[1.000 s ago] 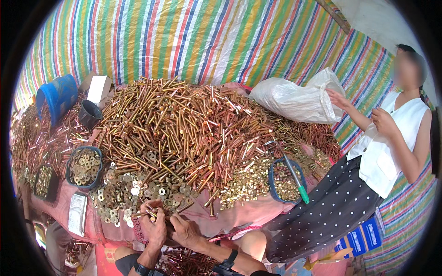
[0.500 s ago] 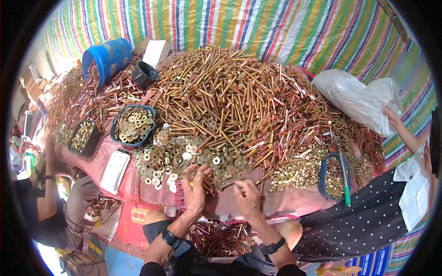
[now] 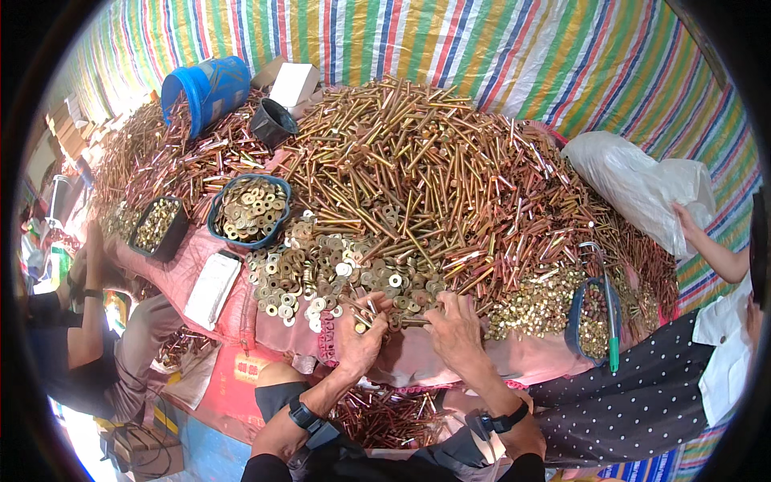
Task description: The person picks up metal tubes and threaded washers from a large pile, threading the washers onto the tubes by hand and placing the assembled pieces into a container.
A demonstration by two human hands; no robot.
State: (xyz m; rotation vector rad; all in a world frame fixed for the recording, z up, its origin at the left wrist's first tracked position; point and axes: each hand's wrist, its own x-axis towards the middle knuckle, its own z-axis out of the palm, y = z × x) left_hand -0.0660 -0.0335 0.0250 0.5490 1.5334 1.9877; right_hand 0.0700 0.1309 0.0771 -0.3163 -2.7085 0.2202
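My left hand (image 3: 361, 336) is closed around several brass-coloured bolts (image 3: 370, 308), held at the near edge of the heap. Just beyond it lies a spread of round flat washers (image 3: 293, 277). To its right, my right hand (image 3: 458, 331) has its fingers curled down at the front of the heap; what its fingertips hold, if anything, is hidden. A bolt (image 3: 415, 323) lies between the two hands. Behind them rises a large heap of long bolts (image 3: 434, 169). On the right sits a pile of small nuts (image 3: 530, 309).
A blue basin of washers (image 3: 249, 211), a black tray of nuts (image 3: 158, 225) and a white packet (image 3: 213, 289) are at left. Farther back are a blue bucket (image 3: 205, 95) and black tub (image 3: 275, 122). At right, a nut basket (image 3: 594, 321) and another person holding a plastic bag (image 3: 642, 185).
My right hand has moved a little right and forward, to the edge of the heap. My left hand still holds bolts. The whole view has shifted slightly.
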